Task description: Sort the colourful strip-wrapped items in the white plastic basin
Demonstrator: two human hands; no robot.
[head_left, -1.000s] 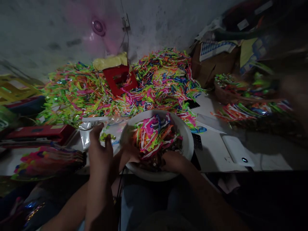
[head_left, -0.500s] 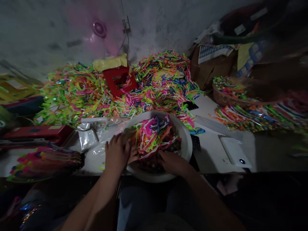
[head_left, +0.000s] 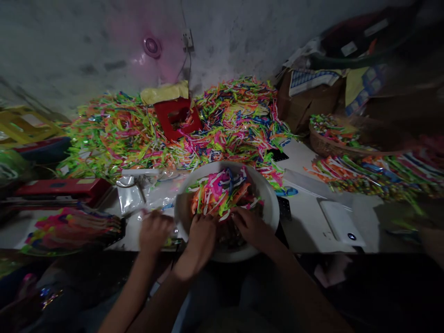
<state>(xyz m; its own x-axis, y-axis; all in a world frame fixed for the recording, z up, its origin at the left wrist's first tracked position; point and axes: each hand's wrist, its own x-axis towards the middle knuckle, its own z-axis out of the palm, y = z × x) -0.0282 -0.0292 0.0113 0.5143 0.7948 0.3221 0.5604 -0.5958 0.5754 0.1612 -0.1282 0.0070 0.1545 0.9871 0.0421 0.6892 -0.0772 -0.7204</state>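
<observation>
A round pale basin (head_left: 271, 222) stands before me on the table edge, holding a heap of neon-coloured strips (head_left: 217, 189) with white strands. Beneath the strips are darker, small items that I cannot make out. My left hand (head_left: 203, 233) is at the near left of the heap, its fingers curled down at the strips. On the near right, my right hand (head_left: 251, 229) bends its fingers inward at the heap's edge. What either hand pinches is hidden. Another person's hand (head_left: 156, 231), blurred, is beside the basin's left rim, fingers curled.
Large piles of the same strips (head_left: 239, 101) cover the back of the table around a red crate (head_left: 163, 118). Clear plastic bags (head_left: 130, 196) lie left, near a bundled strip stack (head_left: 72, 229). To the right are a white phone (head_left: 340, 222) and a filled basket (head_left: 322, 143).
My left hand shows on the heap's near left side. The other person's hand has moved left, out over the basin's rim. My right hand stays at the heap. The view has shifted slightly.
</observation>
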